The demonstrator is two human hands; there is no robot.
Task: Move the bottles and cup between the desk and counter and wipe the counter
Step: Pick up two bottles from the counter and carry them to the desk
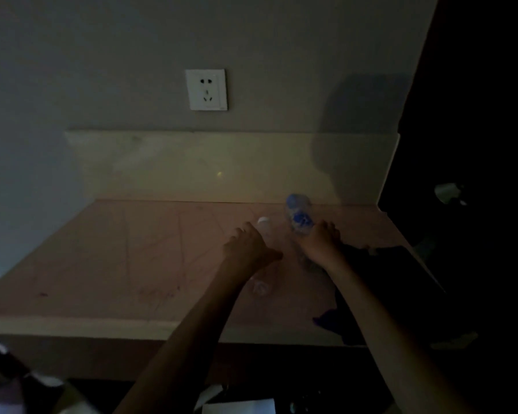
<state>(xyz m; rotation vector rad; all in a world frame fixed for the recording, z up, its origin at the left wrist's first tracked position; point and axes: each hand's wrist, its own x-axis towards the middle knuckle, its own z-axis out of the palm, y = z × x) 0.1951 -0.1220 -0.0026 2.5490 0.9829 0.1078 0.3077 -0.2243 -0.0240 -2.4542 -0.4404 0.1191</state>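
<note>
The room is dim. On the pinkish counter (pixel 132 258) stand two clear plastic bottles. My left hand (pixel 247 249) grips the bottle with the white cap (pixel 264 227); its base shows below my wrist. My right hand (pixel 320 240) grips the bottle with the blue cap and blue label (pixel 298 215), which leans a little to the left. Both bottles are right of the counter's middle, side by side. A dark cloth (pixel 380 282) lies on the counter's right side, under my right forearm. No cup is discernible.
A cream backsplash (pixel 192 165) runs along the counter's back, with a white wall socket (pixel 206 89) above it. Right of the counter is a dark gap with a pale object (pixel 447 192). White paper-like things (pixel 240 406) lie below the front edge.
</note>
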